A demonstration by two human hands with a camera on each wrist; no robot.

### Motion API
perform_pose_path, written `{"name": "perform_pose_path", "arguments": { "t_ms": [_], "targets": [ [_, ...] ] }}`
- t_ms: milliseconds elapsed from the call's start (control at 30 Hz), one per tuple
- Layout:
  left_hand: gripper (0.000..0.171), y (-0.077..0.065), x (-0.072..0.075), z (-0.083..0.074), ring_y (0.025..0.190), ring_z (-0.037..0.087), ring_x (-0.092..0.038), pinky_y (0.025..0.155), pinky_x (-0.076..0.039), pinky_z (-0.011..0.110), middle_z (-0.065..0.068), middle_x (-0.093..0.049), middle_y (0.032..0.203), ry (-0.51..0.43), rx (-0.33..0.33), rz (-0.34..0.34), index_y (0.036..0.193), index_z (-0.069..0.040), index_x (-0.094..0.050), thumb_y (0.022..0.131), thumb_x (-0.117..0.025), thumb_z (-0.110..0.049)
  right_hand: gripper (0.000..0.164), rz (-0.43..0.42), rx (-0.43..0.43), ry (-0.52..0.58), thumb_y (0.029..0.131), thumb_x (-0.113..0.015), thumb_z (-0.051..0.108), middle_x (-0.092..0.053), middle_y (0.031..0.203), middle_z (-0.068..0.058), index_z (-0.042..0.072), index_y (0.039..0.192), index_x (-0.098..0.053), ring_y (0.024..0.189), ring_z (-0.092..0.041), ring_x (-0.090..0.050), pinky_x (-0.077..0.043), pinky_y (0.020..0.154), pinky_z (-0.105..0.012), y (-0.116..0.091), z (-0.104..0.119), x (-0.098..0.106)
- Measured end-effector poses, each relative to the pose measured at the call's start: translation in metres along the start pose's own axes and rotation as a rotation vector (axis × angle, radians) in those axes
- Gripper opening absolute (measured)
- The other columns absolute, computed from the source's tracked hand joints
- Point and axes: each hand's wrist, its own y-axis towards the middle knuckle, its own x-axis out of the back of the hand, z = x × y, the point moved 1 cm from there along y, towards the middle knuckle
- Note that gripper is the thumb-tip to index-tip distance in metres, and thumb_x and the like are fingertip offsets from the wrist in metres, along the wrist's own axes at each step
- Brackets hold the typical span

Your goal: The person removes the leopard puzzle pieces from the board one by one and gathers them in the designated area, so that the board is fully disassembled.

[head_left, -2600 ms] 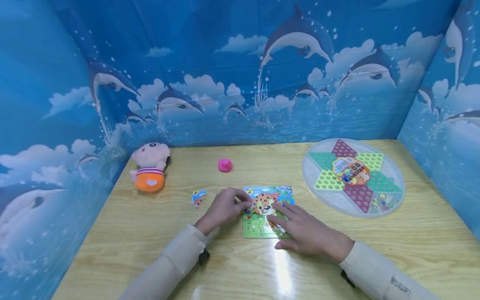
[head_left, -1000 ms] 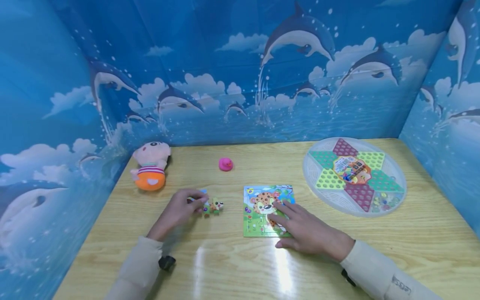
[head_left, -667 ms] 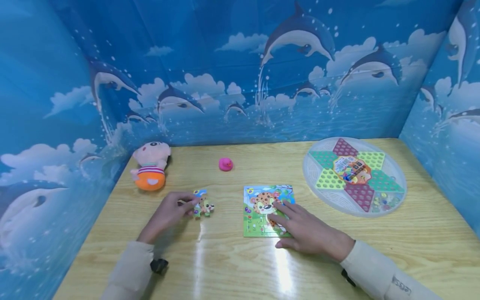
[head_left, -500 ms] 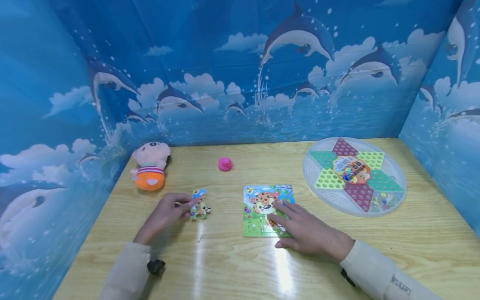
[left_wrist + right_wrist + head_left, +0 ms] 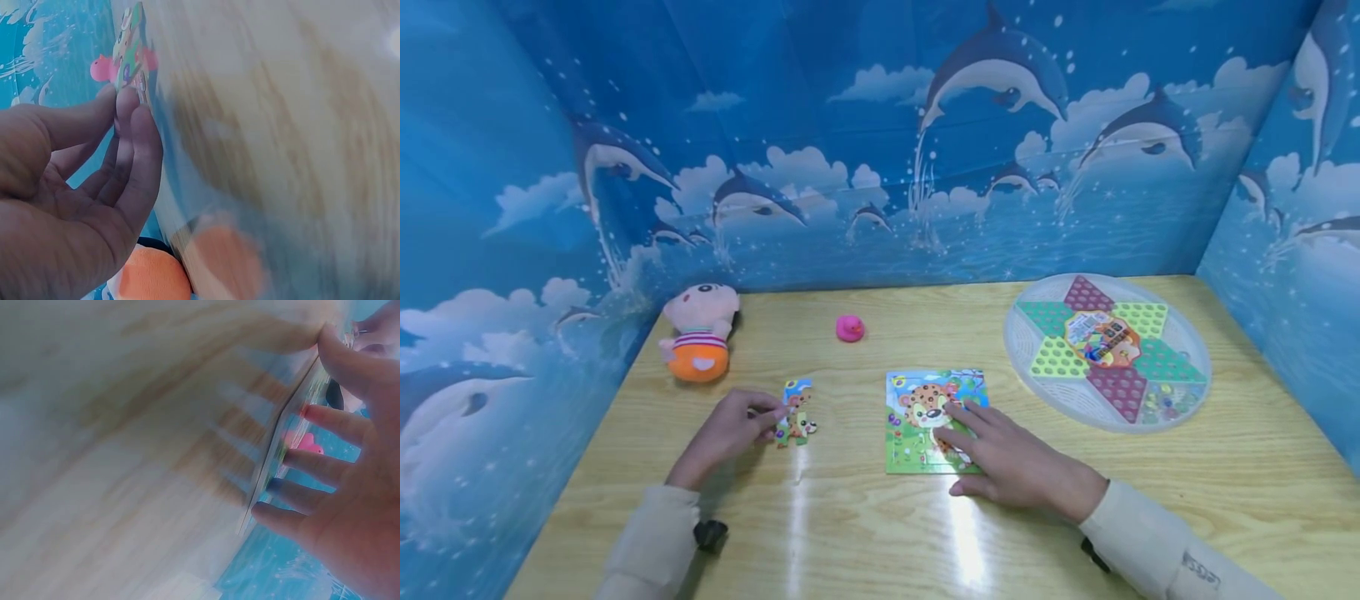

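The left hand (image 5: 730, 429) pinches one flat multicoloured puzzle piece (image 5: 801, 427), a blue-brown loose piece (image 5: 798, 391) beyond it, both seemingly unplaced, while the right hand (image 5: 1018, 465), fingers spread, touches a square green-blue leopard board (image 5: 904, 454).

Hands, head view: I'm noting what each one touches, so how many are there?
2. The left hand pinches at least one puzzle piece; the right hand rests on the right side of the puzzle. No others seem hidden.
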Motion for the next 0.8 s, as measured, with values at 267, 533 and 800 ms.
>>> {"name": "perform_pose_path", "arguments": {
  "t_ms": [267,533,800],
  "targets": [
    [0.014,0.001,0.000,0.001,0.074,0.018,-0.064,0.066,-0.055,0.032,0.006,-0.069,0.086,0.004,0.002,-0.015,0.106,0.000,-0.074,0.097,-0.065,-0.005,0.069,0.000,0.004,0.010,0.092,-0.071,0.044,-0.035,0.156,-0.028,0.005,0.145,-0.052,0.140,-0.052,-0.034,-0.029,0.114,-0.062,0.000,0.000,-0.001],
    [0.014,0.002,0.000,0.000,0.074,0.017,-0.064,0.064,-0.055,0.031,0.005,-0.070,0.087,0.009,-0.015,-0.025,0.108,-0.002,-0.074,0.097,-0.066,-0.008,0.069,0.003,-0.001,0.010,0.092,-0.071,0.044,-0.035,0.156,-0.028,0.005,0.145,-0.051,0.141,-0.052,-0.034,-0.028,0.115,-0.062,0.000,0.001,0.000],
    [0.015,0.004,-0.012,-0.016,0.072,0.015,-0.065,0.061,-0.055,0.032,0.003,-0.071,0.089,0.032,-0.063,-0.016,0.109,-0.005,-0.075,0.097,-0.069,-0.013,0.069,-0.003,-0.004,0.014,0.092,-0.070,0.046,-0.034,0.157,-0.028,0.006,0.146,-0.051,0.141,-0.051,-0.034,-0.028,0.115,-0.062,-0.002,0.000,-0.001]
  ]
}}
